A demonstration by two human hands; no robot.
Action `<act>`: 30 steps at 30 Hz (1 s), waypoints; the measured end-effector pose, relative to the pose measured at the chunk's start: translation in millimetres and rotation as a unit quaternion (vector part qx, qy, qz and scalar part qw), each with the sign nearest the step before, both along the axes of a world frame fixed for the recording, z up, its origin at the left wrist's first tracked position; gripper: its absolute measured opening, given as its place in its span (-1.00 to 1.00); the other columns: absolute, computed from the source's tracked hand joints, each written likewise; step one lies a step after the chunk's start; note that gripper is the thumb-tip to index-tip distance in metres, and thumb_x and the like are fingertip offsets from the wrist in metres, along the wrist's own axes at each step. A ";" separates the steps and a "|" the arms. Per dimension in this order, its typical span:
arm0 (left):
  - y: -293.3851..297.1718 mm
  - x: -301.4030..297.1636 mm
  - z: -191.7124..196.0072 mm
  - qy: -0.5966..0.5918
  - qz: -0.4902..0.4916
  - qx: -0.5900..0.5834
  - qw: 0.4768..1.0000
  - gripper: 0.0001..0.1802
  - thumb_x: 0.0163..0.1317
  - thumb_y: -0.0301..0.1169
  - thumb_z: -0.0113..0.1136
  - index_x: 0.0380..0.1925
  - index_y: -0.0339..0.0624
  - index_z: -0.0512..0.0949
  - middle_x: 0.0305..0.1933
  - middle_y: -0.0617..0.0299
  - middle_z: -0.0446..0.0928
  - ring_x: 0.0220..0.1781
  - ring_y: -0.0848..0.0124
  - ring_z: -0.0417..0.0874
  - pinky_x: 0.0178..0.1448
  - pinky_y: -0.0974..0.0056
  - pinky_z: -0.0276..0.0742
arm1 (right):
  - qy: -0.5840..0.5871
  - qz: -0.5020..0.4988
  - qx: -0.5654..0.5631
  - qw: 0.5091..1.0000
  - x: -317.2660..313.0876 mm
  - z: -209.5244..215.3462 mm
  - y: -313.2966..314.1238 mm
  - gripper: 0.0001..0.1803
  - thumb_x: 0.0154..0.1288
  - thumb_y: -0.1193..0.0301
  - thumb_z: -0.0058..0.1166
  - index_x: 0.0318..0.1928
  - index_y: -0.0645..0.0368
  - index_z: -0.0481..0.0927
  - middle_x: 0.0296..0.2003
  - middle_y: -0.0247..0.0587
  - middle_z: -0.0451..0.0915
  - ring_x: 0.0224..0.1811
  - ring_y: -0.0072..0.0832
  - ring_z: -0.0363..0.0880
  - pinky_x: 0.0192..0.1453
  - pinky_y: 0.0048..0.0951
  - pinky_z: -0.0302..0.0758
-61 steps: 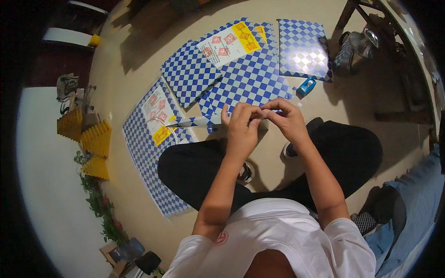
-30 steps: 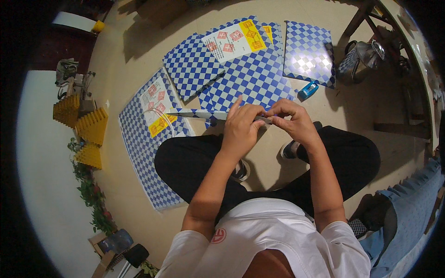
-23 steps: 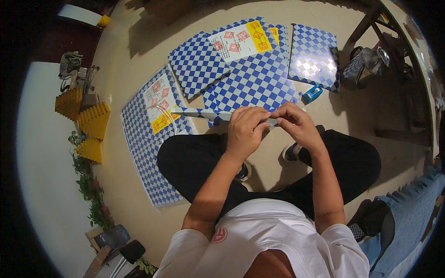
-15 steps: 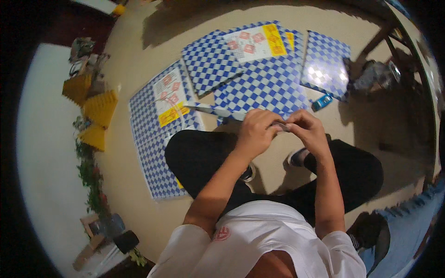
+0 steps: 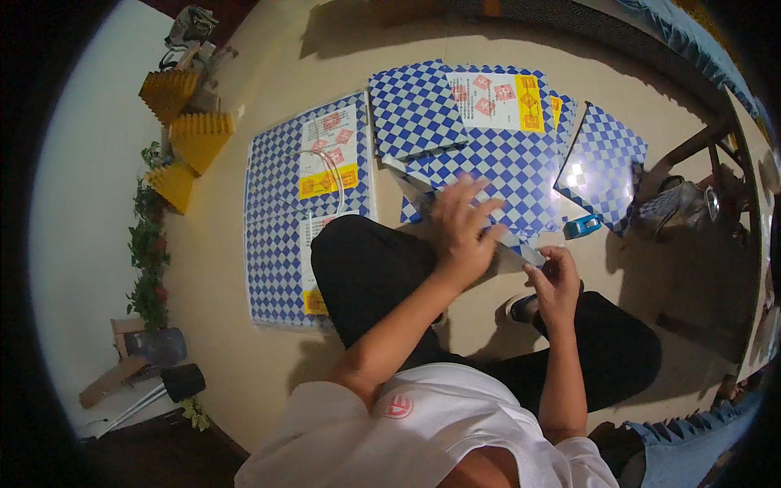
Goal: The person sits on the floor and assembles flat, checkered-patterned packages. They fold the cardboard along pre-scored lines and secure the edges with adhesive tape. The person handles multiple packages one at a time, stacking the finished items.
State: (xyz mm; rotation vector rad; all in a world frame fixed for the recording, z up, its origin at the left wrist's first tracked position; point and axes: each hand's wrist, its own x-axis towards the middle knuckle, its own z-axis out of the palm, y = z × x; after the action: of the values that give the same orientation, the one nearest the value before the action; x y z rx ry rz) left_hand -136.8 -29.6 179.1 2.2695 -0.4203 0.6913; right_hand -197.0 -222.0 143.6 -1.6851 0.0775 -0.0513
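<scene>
Checked piece: the narrow, folded blue-and-white piece (image 5: 411, 176) is seen nearly edge-on, above the floor (image 5: 215, 358) in front of the seated person; its long axis runs from ten o'clock down to four o'clock.
Right hand: the right hand (image 5: 556, 286) pinches the piece's four-o'clock end between thumb and fingers; from here the rest of the length lies toward ten o'clock.
Left hand: the left hand (image 5: 469, 227) has its fingers fanned apart over the middle of the length, blurred; whether it touches the piece I cannot tell.
Nearer hand: the right is on the near end, while the far end stands free of both, at ten o'clock from the left.
Tape dispenser: a small blue tape dispenser (image 5: 582, 226) sits on the floor at one o'clock from the right hand, apart from it.
Checked stack: overlapping flat checked bags (image 5: 504, 175) lie at one o'clock from the left hand, partly behind the piece.
Wrapped package: a checked package (image 5: 272, 175) in clear film lies at ten o'clock from the left hand, well apart.
</scene>
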 end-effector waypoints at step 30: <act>35.2 -4.7 -24.5 0.211 0.047 -0.484 0.848 -0.71 0.30 -0.64 -0.06 0.03 -0.32 0.38 0.16 -0.07 0.55 0.20 0.34 0.53 0.36 0.27 0.32 | -0.007 0.075 -0.221 0.972 -141.4 28.8 -12.3 -0.51 -0.04 0.55 0.49 -0.08 0.21 0.53 -0.17 -0.03 0.57 -0.16 -0.14 0.64 -0.17 -0.32 0.60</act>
State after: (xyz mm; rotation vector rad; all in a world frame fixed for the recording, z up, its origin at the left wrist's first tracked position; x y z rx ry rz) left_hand -141.5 5.6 154.6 1.3899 0.2363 0.2998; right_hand -338.4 -234.3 172.4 -2.1310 -0.0786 0.0376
